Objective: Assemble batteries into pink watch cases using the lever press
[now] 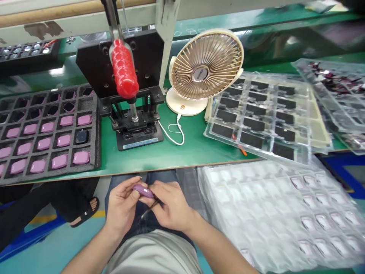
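Just off the bench's front edge, above my lap, my left hand (122, 205) pinches a purple watch case (143, 190) between thumb and fingers. The case is tilted with its narrow side toward me. My right hand (172, 203) meets the other end of the case, its fingers closed around a thin dark stick-like tool (149, 209). That tool slants down to the left; its exact kind is unclear. Part of the case is hidden by my fingers.
A foam tray (98, 152) of purple watch cases lies left. A hand press (124, 72) with a red handle and a fan (207, 64) stand at the back. Clear trays (256, 150) of black parts sit right; below them is a plastic tray (242, 198) with frames. Another person's foot (85, 213) shows left.
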Demonstrator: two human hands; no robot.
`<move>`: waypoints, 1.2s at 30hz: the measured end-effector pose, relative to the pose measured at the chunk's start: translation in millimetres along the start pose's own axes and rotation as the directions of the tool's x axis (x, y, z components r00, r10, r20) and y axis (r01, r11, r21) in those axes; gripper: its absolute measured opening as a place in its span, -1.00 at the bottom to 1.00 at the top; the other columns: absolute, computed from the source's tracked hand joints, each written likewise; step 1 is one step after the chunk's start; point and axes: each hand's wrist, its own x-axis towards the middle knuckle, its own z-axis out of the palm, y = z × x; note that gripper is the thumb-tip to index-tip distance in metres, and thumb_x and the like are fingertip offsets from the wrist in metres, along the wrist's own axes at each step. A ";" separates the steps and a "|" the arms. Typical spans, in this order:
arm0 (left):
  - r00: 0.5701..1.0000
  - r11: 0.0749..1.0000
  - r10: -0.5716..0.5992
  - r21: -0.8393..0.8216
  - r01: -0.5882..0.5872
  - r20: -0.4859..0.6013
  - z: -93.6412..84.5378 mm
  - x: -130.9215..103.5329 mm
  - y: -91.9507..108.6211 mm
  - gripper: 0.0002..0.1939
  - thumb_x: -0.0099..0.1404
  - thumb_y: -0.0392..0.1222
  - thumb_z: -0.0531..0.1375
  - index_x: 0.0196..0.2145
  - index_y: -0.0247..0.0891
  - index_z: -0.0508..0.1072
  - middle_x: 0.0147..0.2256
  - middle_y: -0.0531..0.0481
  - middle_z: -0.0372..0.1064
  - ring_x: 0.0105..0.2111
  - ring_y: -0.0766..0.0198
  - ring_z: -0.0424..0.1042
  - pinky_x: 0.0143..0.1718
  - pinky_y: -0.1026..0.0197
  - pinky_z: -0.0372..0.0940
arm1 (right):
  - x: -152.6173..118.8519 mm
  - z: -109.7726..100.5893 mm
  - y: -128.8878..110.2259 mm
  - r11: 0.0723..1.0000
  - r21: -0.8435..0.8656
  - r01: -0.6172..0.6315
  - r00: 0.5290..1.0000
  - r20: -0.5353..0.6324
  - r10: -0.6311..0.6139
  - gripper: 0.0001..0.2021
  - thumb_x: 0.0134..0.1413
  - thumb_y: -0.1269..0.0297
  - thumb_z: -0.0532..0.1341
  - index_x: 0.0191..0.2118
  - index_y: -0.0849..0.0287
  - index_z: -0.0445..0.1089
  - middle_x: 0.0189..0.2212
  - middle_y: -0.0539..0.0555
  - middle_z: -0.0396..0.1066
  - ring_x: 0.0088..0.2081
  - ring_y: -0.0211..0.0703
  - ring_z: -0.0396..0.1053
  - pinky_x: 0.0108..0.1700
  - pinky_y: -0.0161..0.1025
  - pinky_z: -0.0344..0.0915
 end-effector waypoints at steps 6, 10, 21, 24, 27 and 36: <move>0.999 0.999 0.052 -0.016 -0.052 0.011 -0.6 -0.6 -2.4 -0.68 0.15 -0.17 0.56 -0.11 -0.09 0.74 -0.23 -0.09 0.71 -0.25 0.23 0.69 -0.14 0.32 0.55 | 0.7 2.4 -0.5 0.998 0.061 -0.013 1.000 -0.007 0.014 -0.79 0.49 0.16 0.15 -0.22 0.13 0.34 -0.42 -0.02 0.39 -0.45 -0.23 0.32 -0.37 -0.25 0.08; 0.994 0.999 0.033 0.031 -0.036 0.104 -9.8 3.1 0.5 -0.72 0.25 -0.14 0.51 -0.07 -0.04 0.73 -0.16 -0.11 0.70 -0.18 0.20 0.69 -0.08 0.26 0.55 | -0.5 -6.6 -2.7 1.000 0.011 0.026 1.000 0.001 -0.026 -0.82 0.52 0.17 0.13 -0.09 0.14 0.39 -0.38 -0.01 0.43 -0.43 -0.23 0.35 -0.36 -0.26 0.12; 0.934 0.902 0.219 0.307 -0.304 0.283 -29.5 11.9 16.3 -0.82 0.29 -0.33 0.43 -0.15 -0.14 0.71 -0.21 -0.12 0.61 -0.17 0.11 0.60 -0.09 0.09 0.53 | 7.3 -7.1 -4.4 0.989 0.015 0.149 0.986 -0.074 -0.147 -0.80 0.54 0.16 0.13 -0.02 0.17 0.41 -0.37 0.03 0.51 -0.43 -0.24 0.41 -0.38 -0.26 0.19; 0.945 0.924 0.212 0.263 -0.276 0.248 -24.8 7.8 7.1 -0.84 0.30 -0.31 0.43 -0.16 -0.14 0.71 -0.23 -0.12 0.61 -0.19 0.13 0.60 -0.11 0.12 0.52 | 6.6 -2.9 -6.4 0.982 -0.010 0.187 0.974 -0.131 -0.187 -0.77 0.56 0.17 0.10 -0.04 0.18 0.42 -0.44 0.03 0.48 -0.49 -0.24 0.37 -0.40 -0.24 0.18; 0.949 0.937 0.220 0.220 -0.270 0.227 -17.4 5.4 3.6 -0.87 0.31 -0.27 0.44 -0.17 -0.15 0.70 -0.25 -0.09 0.59 -0.21 0.18 0.59 -0.13 0.17 0.51 | 6.7 -3.1 -8.6 0.981 -0.026 0.195 0.968 -0.155 -0.196 -0.79 0.54 0.19 0.10 -0.06 0.18 0.41 -0.48 0.01 0.43 -0.52 -0.24 0.33 -0.42 -0.22 0.14; 0.986 0.975 0.116 0.174 -0.135 0.117 -4.6 3.0 1.6 -0.79 0.29 -0.10 0.47 -0.14 -0.17 0.70 -0.28 -0.06 0.57 -0.30 0.23 0.59 -0.24 0.27 0.50 | 8.4 -3.8 -5.0 0.908 0.399 -0.123 0.985 -0.065 0.162 -0.74 0.49 0.11 0.16 -0.24 0.14 0.36 -0.46 0.01 0.40 -0.48 -0.24 0.26 -0.40 -0.26 0.12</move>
